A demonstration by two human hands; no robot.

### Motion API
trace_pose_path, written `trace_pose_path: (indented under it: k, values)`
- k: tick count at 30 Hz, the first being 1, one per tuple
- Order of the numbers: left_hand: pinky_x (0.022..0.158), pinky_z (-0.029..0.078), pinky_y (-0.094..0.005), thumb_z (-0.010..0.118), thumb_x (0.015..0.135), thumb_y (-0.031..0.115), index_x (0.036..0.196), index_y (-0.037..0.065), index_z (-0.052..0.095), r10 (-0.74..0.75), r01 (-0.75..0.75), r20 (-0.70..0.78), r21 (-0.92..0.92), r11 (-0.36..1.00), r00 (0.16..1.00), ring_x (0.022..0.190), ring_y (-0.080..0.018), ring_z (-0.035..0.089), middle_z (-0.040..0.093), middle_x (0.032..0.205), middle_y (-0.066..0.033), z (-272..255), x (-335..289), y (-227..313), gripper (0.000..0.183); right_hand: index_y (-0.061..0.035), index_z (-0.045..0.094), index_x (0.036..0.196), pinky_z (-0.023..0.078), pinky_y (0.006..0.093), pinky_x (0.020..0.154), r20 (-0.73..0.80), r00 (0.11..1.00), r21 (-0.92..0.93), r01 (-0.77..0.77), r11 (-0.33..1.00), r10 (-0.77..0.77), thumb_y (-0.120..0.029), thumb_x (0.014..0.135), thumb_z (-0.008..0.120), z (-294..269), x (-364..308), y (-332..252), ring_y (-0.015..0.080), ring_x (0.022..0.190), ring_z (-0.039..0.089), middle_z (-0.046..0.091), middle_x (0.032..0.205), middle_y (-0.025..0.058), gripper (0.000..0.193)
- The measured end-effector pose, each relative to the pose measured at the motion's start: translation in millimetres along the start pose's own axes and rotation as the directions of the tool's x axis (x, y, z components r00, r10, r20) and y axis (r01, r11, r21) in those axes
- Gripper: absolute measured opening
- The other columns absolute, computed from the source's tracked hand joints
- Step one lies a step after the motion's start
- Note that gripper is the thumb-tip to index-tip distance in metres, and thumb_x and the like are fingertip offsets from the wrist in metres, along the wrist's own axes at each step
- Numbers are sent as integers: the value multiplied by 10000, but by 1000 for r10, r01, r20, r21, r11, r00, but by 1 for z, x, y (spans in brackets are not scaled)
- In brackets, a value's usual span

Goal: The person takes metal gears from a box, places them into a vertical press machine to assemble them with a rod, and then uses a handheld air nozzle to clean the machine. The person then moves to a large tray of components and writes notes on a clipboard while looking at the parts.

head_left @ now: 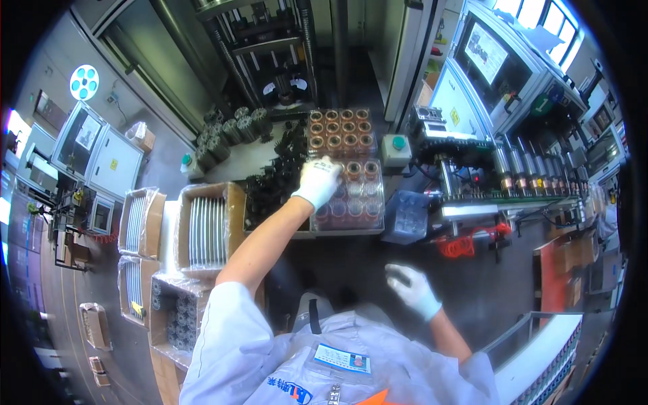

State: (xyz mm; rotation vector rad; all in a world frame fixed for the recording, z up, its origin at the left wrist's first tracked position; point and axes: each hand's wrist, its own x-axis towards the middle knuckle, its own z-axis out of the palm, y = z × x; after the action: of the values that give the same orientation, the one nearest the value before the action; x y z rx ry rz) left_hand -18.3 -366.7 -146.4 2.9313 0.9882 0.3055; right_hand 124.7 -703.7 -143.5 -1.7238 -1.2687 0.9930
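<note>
My left hand (320,181), in a white glove, reaches over the left side of the nearer clear plastic tray (347,219). Its fingers curl down among copper-coloured rings (354,169); whatever they grip is hidden beneath them. Behind it, a second tray holds several rows of similar copper rings (334,127). Lower and to the right, my right hand (414,291), also gloved in white, hangs in front of my body, away from the bench. Its fingers are curled, with something dark at them too unclear to name.
Dark metal parts (280,169) lie heaped left of the trays, with grey slotted cylinders (229,131) behind. A press (287,84) stands at the back. A green-button box (397,150) and clear bin (407,214) flank the trays. Cartons (233,216) stand left; a conveyor (513,202) runs right.
</note>
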Motion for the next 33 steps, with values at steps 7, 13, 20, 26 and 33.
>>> trace_pose_path:
  k: [7,13,20,26,33]
  values:
    - [759,520,-458,719,794,255,911,89,701,146,-153,-54,-179,972,988,877,-359,637,610,979,-181,12,16,-40,204,37,632,1224,523,274,859,-123,992,83,53,995,-42,-24,916,639,-10,85,-49,107,943,651,716,1048,90,314]
    - [804,533,-371,725,862,219,975,47,669,-136,0,-132,-716,698,982,955,-301,648,620,1042,-150,-42,-13,-82,214,32,623,1248,478,303,969,-122,959,21,260,965,-255,-82,915,663,31,253,-127,162,1083,623,684,1179,120,354]
    - [828,538,-263,699,937,166,1080,-46,677,-458,314,306,-948,-61,835,871,-124,670,713,969,-69,-81,-104,-200,257,36,282,1509,468,382,1029,-298,901,-134,287,948,-315,-268,759,818,112,511,-153,315,1235,567,518,1391,242,971]
    - [783,528,-239,723,924,186,1051,-31,682,-587,313,342,-937,-155,733,853,-109,668,711,925,-36,-68,-150,-224,254,-3,540,1211,521,357,862,-318,942,115,148,982,-105,-193,707,840,142,610,-152,250,949,680,711,991,137,616]
    - [750,479,-289,694,912,167,981,28,684,-583,289,32,-890,352,812,805,-142,586,642,894,-55,-52,-84,-244,156,-18,506,1221,511,321,814,-149,983,164,-87,983,112,-268,794,779,110,574,-222,122,935,626,659,1030,102,565]
